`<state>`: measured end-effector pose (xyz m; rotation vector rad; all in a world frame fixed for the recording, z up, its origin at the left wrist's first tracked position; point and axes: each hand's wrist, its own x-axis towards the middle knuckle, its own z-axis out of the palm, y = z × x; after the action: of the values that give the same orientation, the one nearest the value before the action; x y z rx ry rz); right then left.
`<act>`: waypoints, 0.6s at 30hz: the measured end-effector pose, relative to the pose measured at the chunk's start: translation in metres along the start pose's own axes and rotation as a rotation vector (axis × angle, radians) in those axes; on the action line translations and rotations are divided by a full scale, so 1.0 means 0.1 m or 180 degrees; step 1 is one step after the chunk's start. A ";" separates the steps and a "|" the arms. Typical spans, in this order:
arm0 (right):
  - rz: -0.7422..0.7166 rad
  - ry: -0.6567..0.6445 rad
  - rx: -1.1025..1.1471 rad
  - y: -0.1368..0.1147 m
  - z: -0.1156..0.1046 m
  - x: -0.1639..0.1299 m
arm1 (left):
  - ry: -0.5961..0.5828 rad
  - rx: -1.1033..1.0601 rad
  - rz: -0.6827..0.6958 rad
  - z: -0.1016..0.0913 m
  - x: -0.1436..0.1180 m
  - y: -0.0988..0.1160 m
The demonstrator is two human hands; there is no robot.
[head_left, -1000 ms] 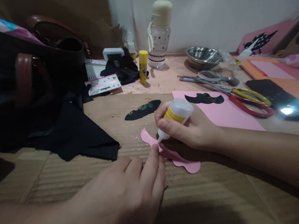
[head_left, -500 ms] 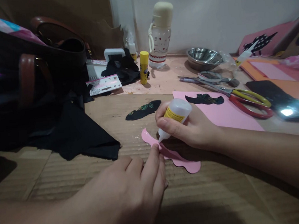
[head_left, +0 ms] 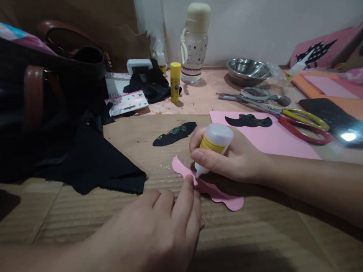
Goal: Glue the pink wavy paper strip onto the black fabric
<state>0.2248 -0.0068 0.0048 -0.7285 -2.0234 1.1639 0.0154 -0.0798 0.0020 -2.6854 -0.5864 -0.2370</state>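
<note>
Barely anything had shifted since a second earlier — only the glue bottle (head_left: 215,141) had slid a touch rightward along the pink cutout (head_left: 207,188), nozzle down against the paper. Far left lay a dark bag (head_left: 40,92) and black cloth (head_left: 92,164) on the cardboard work surface (head_left: 81,219). The left hand (head_left: 158,234) lay flat, fingers loosely extended, one fingertip (head_left: 189,180) pressing the cutout's near edge, seemingly to stop it sliding; it grasped nothing. Just right, the right hand (head_left: 230,157) was wrapped closed round the bottle, thumb across the front, tilted so the tip met the pink shape. Behind sat a black glittered cutout (head_left: 174,134), then a pink sheet (head_left: 269,139) and scissors (head_left: 296,120) — all within reach.
</note>
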 end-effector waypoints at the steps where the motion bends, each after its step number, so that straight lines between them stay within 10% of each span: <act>1: -0.0031 -0.0016 0.0015 0.00 0.00 0.00 | 0.0022 -0.0011 -0.0004 0.00 0.00 0.00; 18: 0.0042 0.0063 -0.0157 -0.03 -0.01 0.01 | -0.0055 -0.0045 -0.0018 -0.01 -0.01 0.00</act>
<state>0.2246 -0.0065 0.0087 -0.7758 -2.0401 1.1132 0.0145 -0.0807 0.0024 -2.7022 -0.5998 -0.2203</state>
